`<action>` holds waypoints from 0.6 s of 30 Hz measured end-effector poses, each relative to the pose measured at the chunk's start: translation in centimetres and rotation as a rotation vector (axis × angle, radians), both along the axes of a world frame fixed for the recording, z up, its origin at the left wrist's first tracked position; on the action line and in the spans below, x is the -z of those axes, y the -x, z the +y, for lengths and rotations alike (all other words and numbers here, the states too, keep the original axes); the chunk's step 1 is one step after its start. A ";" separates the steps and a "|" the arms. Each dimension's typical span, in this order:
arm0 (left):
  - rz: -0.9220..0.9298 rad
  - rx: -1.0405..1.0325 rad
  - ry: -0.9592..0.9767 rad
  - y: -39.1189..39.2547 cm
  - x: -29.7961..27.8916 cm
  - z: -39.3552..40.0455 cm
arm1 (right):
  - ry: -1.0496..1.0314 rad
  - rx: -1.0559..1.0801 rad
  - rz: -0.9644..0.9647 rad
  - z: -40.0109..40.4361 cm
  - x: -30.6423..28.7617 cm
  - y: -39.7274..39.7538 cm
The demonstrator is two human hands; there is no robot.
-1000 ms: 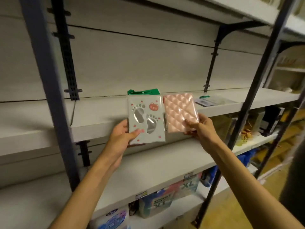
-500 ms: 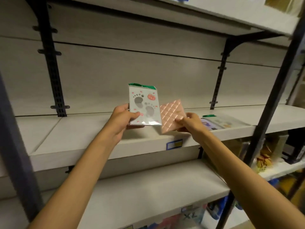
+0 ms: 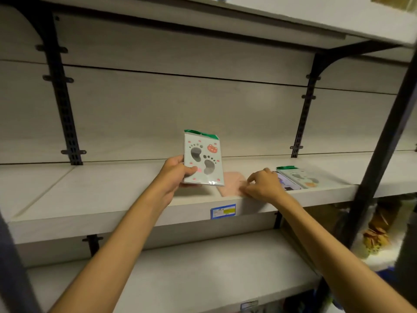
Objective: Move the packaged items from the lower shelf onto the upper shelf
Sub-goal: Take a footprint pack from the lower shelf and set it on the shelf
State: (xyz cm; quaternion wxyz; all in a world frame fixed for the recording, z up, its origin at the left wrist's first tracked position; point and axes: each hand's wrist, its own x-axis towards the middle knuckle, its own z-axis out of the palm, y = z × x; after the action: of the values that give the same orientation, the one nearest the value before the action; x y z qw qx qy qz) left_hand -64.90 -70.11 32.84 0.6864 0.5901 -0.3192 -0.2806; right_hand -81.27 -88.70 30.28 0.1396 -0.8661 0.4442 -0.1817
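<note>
My left hand (image 3: 174, 175) grips a flat pale-green packet with footprint shapes and a green header (image 3: 203, 161), holding it upright just above the upper shelf (image 3: 101, 195). A pink quilted packet (image 3: 230, 185) lies flat on that shelf near its front edge. My right hand (image 3: 261, 185) rests on the pink packet's right end with curled fingers. Two more flat packets (image 3: 300, 178) lie on the shelf to the right of that hand. The lower shelf (image 3: 191, 267) below shows no packets.
Black slotted uprights (image 3: 63, 105) and brackets (image 3: 304, 114) run up the back wall. A dark post (image 3: 379, 159) stands at the front right. A blue-and-yellow price label (image 3: 223, 211) sits on the shelf's front edge. Bagged goods (image 3: 374, 229) fill the neighbouring bay.
Both hands rose from the lower shelf level to the upper shelf. The right hand lowered the pink packet flat onto the shelf. The left hand still holds the footprint packet upright.
</note>
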 end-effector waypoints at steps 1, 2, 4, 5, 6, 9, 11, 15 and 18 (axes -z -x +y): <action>0.008 -0.002 -0.003 0.2 0.0 -0.4 | 0.075 -0.022 0.028 -0.1 0.3 0.0; 0.014 -0.004 -0.006 0.5 0.1 -0.8 | 0.097 -0.040 0.018 -0.1 0.6 0.1; 0.020 -0.010 -0.016 0.9 0.3 -1.5 | 0.033 -0.067 -0.050 -0.1 0.9 0.3; 0.022 -0.011 -0.024 1.1 0.4 -1.9 | 0.009 -0.078 -0.064 -0.2 0.9 0.4; 0.025 -0.008 -0.032 1.4 0.4 -2.2 | 0.012 -0.097 -0.060 -0.2 0.7 0.6; 0.047 0.021 -0.041 2.3 0.6 -3.5 | -0.001 -0.173 -0.145 -0.4 0.1 1.2; 0.075 0.043 -0.039 2.9 0.6 -4.6 | -0.189 -0.209 -0.382 -0.9 -0.5 1.8; 0.096 0.086 -0.035 4.8 0.6 -7.1 | -0.606 -0.240 -0.668 -1.7 -2.4 2.9; 0.093 0.120 -0.031 6.6 0.1 -8.8 | -0.645 -0.221 -0.698 -2.6 -2.7 3.5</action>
State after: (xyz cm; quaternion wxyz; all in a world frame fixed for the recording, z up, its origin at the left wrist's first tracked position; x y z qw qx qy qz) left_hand -71.52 -78.86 32.75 0.6732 0.5668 -0.3173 -0.3535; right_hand -84.81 -91.30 32.96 0.5598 -0.7080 0.3101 -0.2987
